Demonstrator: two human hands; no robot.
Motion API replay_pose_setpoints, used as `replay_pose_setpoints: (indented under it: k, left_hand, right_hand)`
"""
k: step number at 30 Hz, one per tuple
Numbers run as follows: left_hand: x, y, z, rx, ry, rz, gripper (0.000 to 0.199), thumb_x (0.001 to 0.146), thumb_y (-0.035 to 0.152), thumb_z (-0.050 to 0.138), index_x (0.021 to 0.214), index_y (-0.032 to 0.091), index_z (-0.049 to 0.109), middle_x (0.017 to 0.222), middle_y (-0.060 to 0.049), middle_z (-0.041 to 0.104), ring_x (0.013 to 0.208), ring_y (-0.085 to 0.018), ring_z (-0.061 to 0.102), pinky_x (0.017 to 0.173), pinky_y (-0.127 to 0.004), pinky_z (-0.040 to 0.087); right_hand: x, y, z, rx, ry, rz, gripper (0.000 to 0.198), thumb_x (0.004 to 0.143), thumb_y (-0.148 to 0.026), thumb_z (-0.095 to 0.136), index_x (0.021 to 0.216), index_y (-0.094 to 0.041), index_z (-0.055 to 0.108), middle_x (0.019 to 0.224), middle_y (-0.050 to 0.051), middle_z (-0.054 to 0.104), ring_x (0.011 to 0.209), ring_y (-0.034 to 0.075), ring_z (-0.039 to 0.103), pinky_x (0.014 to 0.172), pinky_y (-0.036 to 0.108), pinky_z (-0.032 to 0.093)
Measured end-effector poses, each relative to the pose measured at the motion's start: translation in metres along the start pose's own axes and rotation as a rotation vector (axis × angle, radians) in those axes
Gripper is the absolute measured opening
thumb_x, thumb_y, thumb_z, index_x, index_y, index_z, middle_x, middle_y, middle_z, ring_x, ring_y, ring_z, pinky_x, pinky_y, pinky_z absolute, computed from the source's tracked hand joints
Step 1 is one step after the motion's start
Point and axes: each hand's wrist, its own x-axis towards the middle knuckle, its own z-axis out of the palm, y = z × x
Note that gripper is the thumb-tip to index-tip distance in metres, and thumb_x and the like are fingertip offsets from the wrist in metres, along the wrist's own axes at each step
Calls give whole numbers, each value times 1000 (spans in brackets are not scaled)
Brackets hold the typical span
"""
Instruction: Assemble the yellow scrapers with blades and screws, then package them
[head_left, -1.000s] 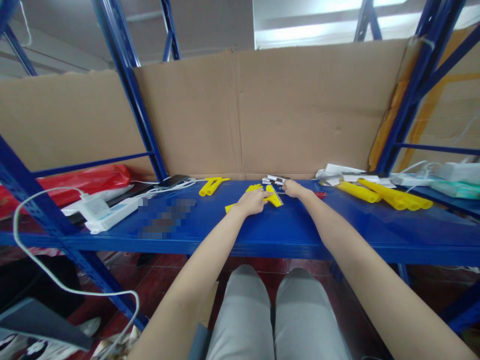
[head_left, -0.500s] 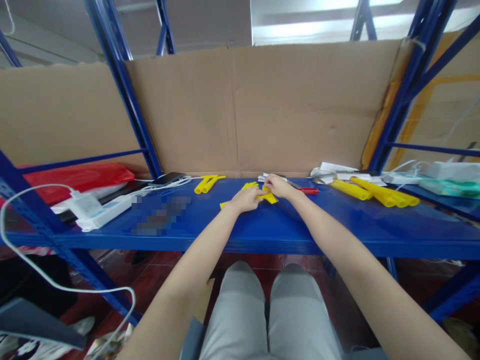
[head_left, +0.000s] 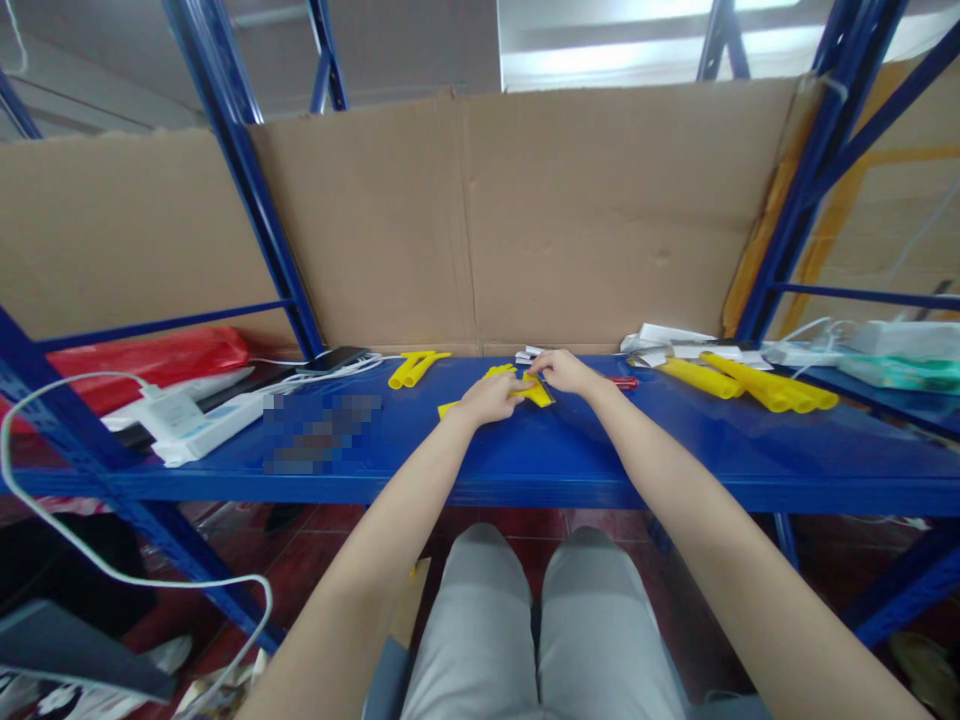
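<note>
A flat, bright yellow piece (head_left: 540, 394), thin like plastic or paper, lies on the blue shelf top (head_left: 525, 450) under both hands; its exact kind is hard to make out. My left hand (head_left: 491, 398) presses over it and grips it, with yellow showing at the wrist side and beyond the knuckles. Fingers bent, my right hand (head_left: 562, 370) pinches the same piece at its upper right, touching the left fingertips. Just right of that hand lies a red-handled tool (head_left: 622, 382), partly covered by the wrist.
Rolled yellow tubes lie at the back left (head_left: 416, 368) and, several together, at the right (head_left: 757, 385) beside white papers (head_left: 667, 340). A white power strip (head_left: 217, 425) with cables sits left. Cardboard (head_left: 600, 220) closes the back between blue posts.
My right hand has shifted slightly and its fingers have changed pose at the yellow piece. The left hand stays in nearly the same place.
</note>
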Motion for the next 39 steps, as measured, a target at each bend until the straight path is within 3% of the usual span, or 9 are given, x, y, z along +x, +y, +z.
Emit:
replay_pose_setpoints:
  k: [12,17,21,23,25,28,30,33,39]
  left_hand:
    - [1,-3,3,-76,18,9,40,87,21,52,126,27,59,126,-2,63,117,-20,57,101,-32,43]
    - [1,-3,2,-67,22,-3,40,88,22,52,126,27,60,126,-2,63,117,-21,57,101,-33,43]
    - [1,-3,2,-61,34,16,38,88,20,51,125,24,61,125,-4,64,116,-21,58,100,-32,43]
    - [2,-3,3,-44,33,22,38,88,21,50,125,23,61,124,-5,64,113,-21,59,99,-32,44]
    - [2,-3,3,-11,29,13,38,89,22,48,125,24,60,122,-6,65,111,-21,60,97,-32,45]
    - [3,-4,3,45,35,-9,39,89,22,48,126,25,60,121,-5,65,114,-20,59,100,-32,43]
    - [3,-5,3,61,35,-17,39,88,22,48,126,26,59,122,-5,65,116,-20,57,101,-32,42]
    - [3,-5,4,56,30,-36,43,89,23,47,131,25,54,127,-6,62,118,-21,56,100,-32,43]
    - [3,-5,7,65,21,-72,53,89,24,46,141,19,40,139,-8,52,126,-21,50,103,-31,41]
  right_hand:
    - [0,6,-1,59,-18,-29,51,66,3,40,93,-19,77,103,5,73,96,17,65,92,28,47]
    - [-1,4,1,106,150,18,57,77,0,39,126,-19,61,125,9,63,116,18,57,103,35,40]
    - [0,0,2,167,237,186,57,86,-9,43,142,-12,39,135,16,54,124,20,51,105,37,38]
    - [-1,-4,0,252,201,331,55,89,-14,46,142,-11,36,127,18,59,113,21,59,98,36,46]
    - [-3,-9,-2,405,94,485,49,91,-20,48,138,-12,40,111,17,67,89,19,68,82,34,54]
    - [-8,-15,-5,694,-134,591,41,91,-23,51,130,-13,45,85,9,70,60,14,65,63,30,57]
    - [-10,-17,-6,836,-220,592,43,89,-19,54,130,-15,44,73,4,68,55,12,62,60,28,57]
    - [-10,-16,-4,937,-247,594,46,87,-14,57,131,-18,45,65,-1,64,53,11,60,61,28,57]
    - [-8,-18,-2,973,-270,595,50,87,-8,53,134,-20,42,65,-1,64,54,9,60,64,27,57]
